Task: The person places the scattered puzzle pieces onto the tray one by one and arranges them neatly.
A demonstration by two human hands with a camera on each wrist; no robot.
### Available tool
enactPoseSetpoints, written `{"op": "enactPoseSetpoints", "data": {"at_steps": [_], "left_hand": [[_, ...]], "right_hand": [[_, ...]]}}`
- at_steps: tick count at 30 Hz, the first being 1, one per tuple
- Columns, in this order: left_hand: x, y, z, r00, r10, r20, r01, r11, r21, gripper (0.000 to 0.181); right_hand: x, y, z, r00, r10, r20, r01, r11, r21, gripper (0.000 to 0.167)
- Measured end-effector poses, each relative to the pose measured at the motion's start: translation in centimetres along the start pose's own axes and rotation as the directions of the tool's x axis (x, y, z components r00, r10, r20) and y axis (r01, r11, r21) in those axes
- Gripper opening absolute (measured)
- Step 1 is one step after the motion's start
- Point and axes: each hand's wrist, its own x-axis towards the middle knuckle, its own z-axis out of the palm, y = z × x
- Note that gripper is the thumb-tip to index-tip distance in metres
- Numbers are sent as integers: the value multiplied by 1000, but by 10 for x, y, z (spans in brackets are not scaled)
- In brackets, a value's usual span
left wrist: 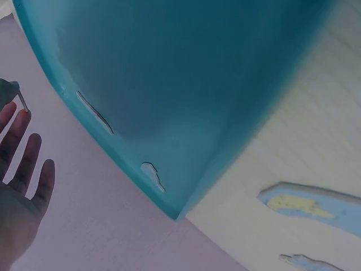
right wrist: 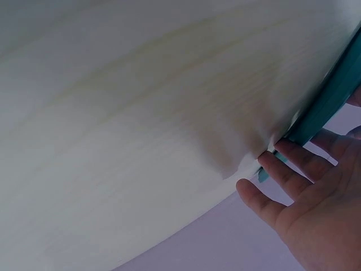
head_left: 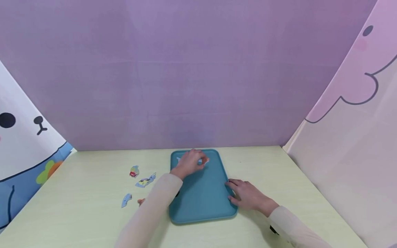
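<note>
Over the far end of the teal tray, my left hand pinches a thin, flat puzzle piece between thumb and forefinger. Its other fingers are spread, and the piece's printed face is turned from the left wrist view. Two flat pieces lie in the tray near its far rim: a long thin piece and a shorter wavy-edged piece. At the tray's right side my right hand rests its fingertips on the rim, fingers loosely extended. The right wrist view shows this hand beside the tray's edge.
Left of the tray, several printed pieces lie on the pale table: a red-and-yellow piece, a blue-and-yellow piece, a blue piece and an orange-brown piece partly behind the left sleeve. A purple backdrop rises behind.
</note>
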Motion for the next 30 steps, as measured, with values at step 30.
{"op": "enactPoseSetpoints", "data": {"at_steps": [30], "left_hand": [[12,-3,25,998,-41,-55,42,999,7,8]], "right_hand": [[0,0,-1,1000,-8,-12,9,1000,10,49]]}}
